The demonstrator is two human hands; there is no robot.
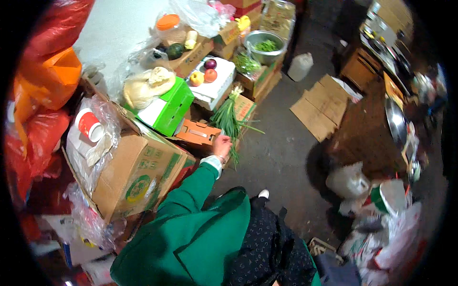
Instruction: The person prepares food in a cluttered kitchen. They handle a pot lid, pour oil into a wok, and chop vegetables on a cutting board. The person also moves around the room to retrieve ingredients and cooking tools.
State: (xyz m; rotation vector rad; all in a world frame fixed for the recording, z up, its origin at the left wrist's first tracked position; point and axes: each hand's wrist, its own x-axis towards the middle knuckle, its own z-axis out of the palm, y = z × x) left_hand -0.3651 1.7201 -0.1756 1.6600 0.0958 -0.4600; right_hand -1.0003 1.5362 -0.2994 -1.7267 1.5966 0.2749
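Note:
My left hand, in a green sleeve with a pale cuff, is beside the leaves of a bunch of green onions. Its fingers are bent close together; whether they grip a leaf cannot be made out. The bunch lies over the edge of cardboard boxes, white ends away from me, leaves hanging towards the floor. Just left of the hand is an orange carton. Beyond it stands a green box with a plastic bag on top. A red onion and two apple-like fruits rest on a white foam box. My right hand is out of view.
A large cardboard box stands at left, with a red paper cup on its plastic. A metal bowl of greens sits farther back. Flattened cardboard lies on the floor; plastic bags lie at lower right.

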